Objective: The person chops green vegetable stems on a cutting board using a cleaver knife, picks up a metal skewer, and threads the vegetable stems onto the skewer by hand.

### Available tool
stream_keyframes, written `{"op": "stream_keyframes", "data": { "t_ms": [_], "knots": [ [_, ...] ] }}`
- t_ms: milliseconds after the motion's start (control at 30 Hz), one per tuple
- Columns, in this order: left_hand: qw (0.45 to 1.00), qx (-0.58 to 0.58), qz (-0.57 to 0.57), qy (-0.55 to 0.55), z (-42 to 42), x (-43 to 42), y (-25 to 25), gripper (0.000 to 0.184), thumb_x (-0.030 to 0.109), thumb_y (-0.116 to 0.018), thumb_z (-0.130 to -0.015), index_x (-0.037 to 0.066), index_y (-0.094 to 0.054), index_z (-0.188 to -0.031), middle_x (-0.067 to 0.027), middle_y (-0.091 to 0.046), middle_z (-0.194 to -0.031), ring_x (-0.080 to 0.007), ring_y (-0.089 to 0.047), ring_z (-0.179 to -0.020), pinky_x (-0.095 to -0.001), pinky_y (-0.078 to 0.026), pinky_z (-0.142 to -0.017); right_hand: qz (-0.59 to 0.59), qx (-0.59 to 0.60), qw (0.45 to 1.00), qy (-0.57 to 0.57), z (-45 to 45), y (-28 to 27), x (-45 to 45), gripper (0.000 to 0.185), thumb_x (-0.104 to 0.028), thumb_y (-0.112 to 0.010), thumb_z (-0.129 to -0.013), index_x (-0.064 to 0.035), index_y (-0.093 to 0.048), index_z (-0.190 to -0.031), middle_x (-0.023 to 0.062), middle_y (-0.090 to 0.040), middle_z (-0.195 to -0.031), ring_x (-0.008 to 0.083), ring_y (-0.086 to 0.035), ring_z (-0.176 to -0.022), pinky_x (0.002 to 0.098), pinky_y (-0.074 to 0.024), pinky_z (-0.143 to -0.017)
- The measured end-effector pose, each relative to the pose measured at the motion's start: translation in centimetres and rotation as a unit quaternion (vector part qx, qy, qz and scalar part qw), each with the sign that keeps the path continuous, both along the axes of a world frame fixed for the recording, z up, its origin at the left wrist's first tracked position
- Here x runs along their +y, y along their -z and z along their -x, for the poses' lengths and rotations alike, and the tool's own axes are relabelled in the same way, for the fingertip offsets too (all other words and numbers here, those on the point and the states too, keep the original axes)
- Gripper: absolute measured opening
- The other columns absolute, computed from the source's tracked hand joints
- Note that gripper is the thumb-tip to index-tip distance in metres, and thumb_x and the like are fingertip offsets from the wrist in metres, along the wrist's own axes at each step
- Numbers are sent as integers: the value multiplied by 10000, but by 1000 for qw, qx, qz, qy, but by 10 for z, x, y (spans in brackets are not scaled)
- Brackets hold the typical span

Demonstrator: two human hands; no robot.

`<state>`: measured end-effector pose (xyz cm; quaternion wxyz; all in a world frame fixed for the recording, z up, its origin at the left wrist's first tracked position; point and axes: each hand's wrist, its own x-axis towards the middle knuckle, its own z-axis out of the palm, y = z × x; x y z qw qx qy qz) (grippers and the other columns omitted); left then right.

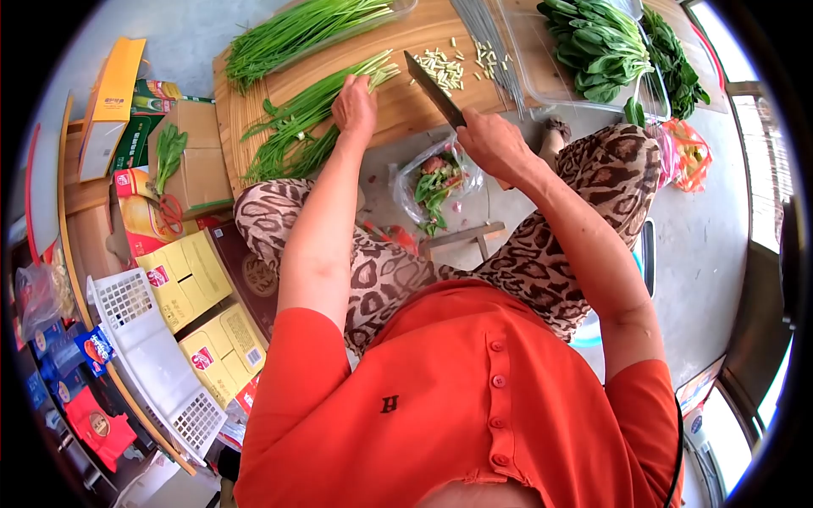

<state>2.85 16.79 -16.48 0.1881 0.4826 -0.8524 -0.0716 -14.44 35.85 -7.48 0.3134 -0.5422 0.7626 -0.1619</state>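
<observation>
My left hand (354, 106) is closed over a bunch of long green stalks (309, 102), which look like garlic chives, on a wooden board (385, 106). Their pale cut ends point right, towards the knife. In my right hand (494, 142) is the handle of a kitchen knife (434, 89). Its dark blade slants up and left over the board, apart from my left hand. Short chopped pieces (445, 69) lie scattered just beyond the blade. A larger bundle of the same green stalks (296, 38) rests in a clear tray at the back left.
Thin metal skewers (487, 38) lie at the board's right side. Leafy greens (597, 51) fill a clear plastic container (542, 89) at the right. Below the board is a plastic bag of vegetable scraps (436, 182). Cardboard boxes (190, 279) and a white basket (157, 347) stand at the left.
</observation>
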Motion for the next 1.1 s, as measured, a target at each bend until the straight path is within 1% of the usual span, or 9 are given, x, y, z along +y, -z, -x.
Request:
{"op": "stream_keyframes", "data": {
  "t_ms": [100,167,400,467,500,567,800,1000,1100],
  "knots": [
    [1000,20,2,-3,-1,2,4,227,167,-731,-771,86,-661,-971,-122,-602,-937,-340,-613,-891,-443,-493,-750,12,8,1000,-13,0,5,0,258,-193,-442,-874,30,-542,-959,299,-630,-840,481,-603,-839,528,-471,-788],
    [999,27,-14,-18,-1,4,6,210,186,-735,-764,84,-673,-937,-115,-611,-909,-339,-612,-883,-442,-492,-749,17,-1,1000,-15,-1,7,-1,273,-256,-456,-903,11,-490,-944,277,-620,-838,479,-576,-845,552,-432,-759],
    [1000,27,-14,-6,-3,22,8,180,211,-739,-755,79,-677,-860,-106,-613,-901,-337,-609,-877,-443,-488,-744,-11,-29,999,-33,-7,1,-3,271,-254,-464,-905,13,-485,-943,269,-622,-831,473,-578,-846,547,-434,-756],
    [1000,7,-15,-7,-4,22,10,271,255,-724,-775,129,-686,-1012,-91,-633,-947,-331,-614,-891,-428,-497,-753,-15,2,999,-48,-10,4,-3,271,-256,-482,-908,13,-484,-947,265,-625,-825,468,-584,-845,543,-439,-753],
    [1000,7,-15,-8,-4,23,9,271,255,-724,-775,129,-686,-1012,-91,-633,-947,-331,-614,-891,-428,-497,-753,-15,2,999,-49,-11,4,-3,271,-256,-482,-908,13,-484,-947,265,-625,-825,468,-584,-845,543,-439,-753],
    [999,44,-23,-1,-3,25,6,188,219,-725,-771,53,-659,-828,-125,-615,-913,-357,-603,-882,-453,-483,-757,-10,29,998,-62,-12,4,-3,271,-254,-500,-908,13,-481,-955,262,-626,-810,466,-589,-836,541,-443,-748],
    [999,41,-30,-6,-3,26,6,176,209,-719,-775,52,-656,-825,-127,-616,-926,-368,-602,-898,-465,-480,-765,-22,41,996,-70,-15,1,-4,260,-244,-506,-908,10,-482,-954,271,-629,-807,456,-603,-841,533,-455,-754],
    [999,23,-33,7,-2,35,0,163,156,-711,-775,58,-644,-887,-133,-600,-987,-381,-599,-915,-484,-479,-763,-32,56,996,-61,-22,-1,-8,226,-186,-440,-896,13,-517,-969,266,-643,-828,452,-613,-841,525,-466,-759],
    [999,33,-21,17,-4,36,2,177,125,-700,-777,57,-634,-926,-142,-592,-1008,-390,-598,-922,-488,-478,-769,-25,71,995,-65,-24,-2,-11,214,-143,-502,-860,18,-582,-976,233,-676,-811,378,-669,-843,470,-500,-746]
  ]
}}
